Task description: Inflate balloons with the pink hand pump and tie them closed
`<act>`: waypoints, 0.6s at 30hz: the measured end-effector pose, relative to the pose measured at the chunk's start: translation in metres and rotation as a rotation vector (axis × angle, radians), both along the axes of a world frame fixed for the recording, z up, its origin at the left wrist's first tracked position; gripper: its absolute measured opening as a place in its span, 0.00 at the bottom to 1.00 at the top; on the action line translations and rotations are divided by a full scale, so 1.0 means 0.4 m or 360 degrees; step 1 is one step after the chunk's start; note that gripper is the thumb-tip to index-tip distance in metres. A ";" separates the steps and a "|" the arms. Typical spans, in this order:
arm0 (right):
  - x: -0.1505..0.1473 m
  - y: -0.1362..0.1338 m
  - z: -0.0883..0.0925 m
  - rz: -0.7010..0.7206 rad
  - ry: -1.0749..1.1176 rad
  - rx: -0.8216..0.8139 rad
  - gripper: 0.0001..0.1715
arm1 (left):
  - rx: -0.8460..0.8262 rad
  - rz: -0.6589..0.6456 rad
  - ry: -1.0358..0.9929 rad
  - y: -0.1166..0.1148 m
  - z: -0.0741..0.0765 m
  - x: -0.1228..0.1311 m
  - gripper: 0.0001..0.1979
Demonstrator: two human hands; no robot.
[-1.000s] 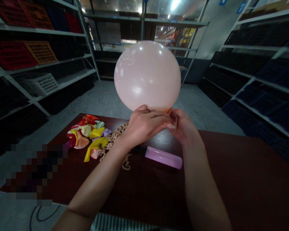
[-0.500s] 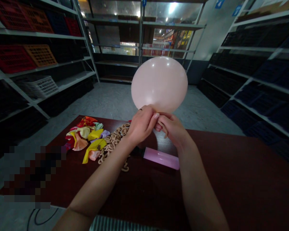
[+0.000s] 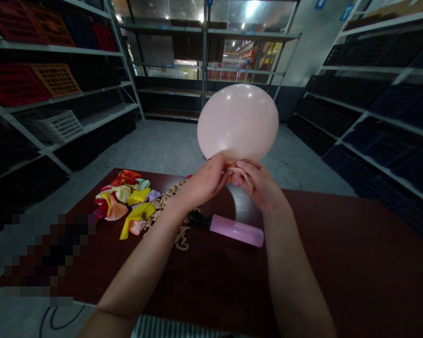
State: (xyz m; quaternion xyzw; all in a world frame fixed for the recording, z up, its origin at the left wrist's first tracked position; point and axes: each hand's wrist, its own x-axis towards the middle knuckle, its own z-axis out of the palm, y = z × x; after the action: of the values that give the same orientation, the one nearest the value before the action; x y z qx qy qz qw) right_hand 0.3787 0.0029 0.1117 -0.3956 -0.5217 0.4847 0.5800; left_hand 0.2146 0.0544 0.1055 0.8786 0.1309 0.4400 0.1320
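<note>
A large, inflated pale pink balloon (image 3: 238, 122) stands above the table's far side, its lower end down at my fingers. My left hand (image 3: 211, 177) is closed at the base of the balloon, its fingertips pinched round the neck, which is mostly hidden. Close beside it, my right hand (image 3: 258, 183) has curled fingers round a beige strand (image 3: 246, 174) that runs from the left fingertips. Whether this strand is the balloon's neck or a separate cord I cannot tell. Below the hands lies a pink balloon pump (image 3: 237, 230) with a black end.
Several deflated balloons (image 3: 141, 213) lie in a pile at the left of the dark red table (image 3: 320, 263). Beige curly links (image 3: 182, 240) lie beside them, partly behind my left forearm. Shelves with crates (image 3: 56, 79) stand left; more shelving (image 3: 352, 112) stands right.
The balloon has shifted slightly right. My right hand has turned and moved a little right, and the beige strand now stretches between the two hands.
</note>
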 end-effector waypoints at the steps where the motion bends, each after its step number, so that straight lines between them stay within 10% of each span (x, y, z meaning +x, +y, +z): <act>1: 0.000 0.003 -0.004 0.0001 0.0036 -0.0022 0.15 | 0.0005 0.0062 0.0015 0.003 -0.005 0.000 0.05; 7: -0.009 0.012 -0.016 0.0119 0.0137 0.0005 0.15 | -0.0178 0.0173 -0.0261 0.011 -0.014 0.000 0.05; 18: -0.004 -0.029 0.034 0.0180 -0.0434 0.0137 0.17 | -0.1224 -0.0314 -0.0929 0.002 -0.003 0.019 0.10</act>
State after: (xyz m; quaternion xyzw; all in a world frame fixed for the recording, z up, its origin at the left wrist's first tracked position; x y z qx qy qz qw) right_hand 0.3769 -0.0086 0.1255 -0.4024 -0.6374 0.4355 0.4920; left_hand 0.2224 0.0550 0.1043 0.6144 0.1576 0.5730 0.5190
